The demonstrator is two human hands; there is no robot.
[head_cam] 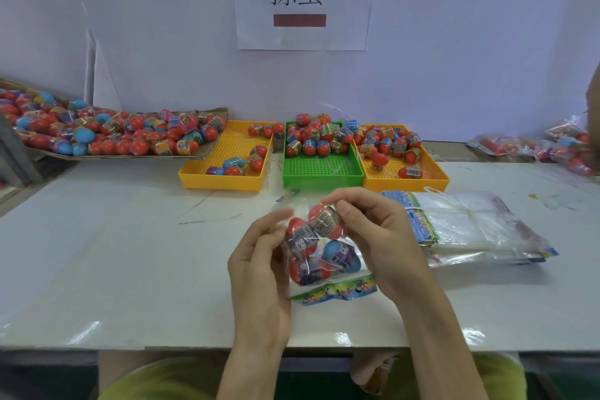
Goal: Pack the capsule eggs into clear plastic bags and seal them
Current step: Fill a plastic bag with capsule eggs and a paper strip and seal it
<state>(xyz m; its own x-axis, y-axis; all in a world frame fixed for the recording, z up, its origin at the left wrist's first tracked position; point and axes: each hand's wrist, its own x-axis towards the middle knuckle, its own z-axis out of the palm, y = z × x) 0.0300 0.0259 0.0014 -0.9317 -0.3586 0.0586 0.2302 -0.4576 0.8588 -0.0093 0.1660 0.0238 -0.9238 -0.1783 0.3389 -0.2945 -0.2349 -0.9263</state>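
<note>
A clear plastic bag point(328, 273) with a colourful printed header lies at the middle of the white table point(130, 269). Several capsule eggs sit inside it, red and blue ones with striped bands. My left hand point(259, 256) pinches the bag's left edge near its mouth. My right hand point(376, 237) holds a red capsule egg point(326, 221) at the bag's mouth, thumb and fingers curled round it. The bag's mouth points away from me; its header points toward me.
Three mesh trays stand behind: a yellow tray point(224, 180), a green tray point(321, 178) and a second yellow tray point(406, 183), each with loose eggs. A cardboard sheet point(207, 153) heaped with eggs lies far left. A stack of empty bags point(470, 224) lies right; filled bags point(535, 148) far right.
</note>
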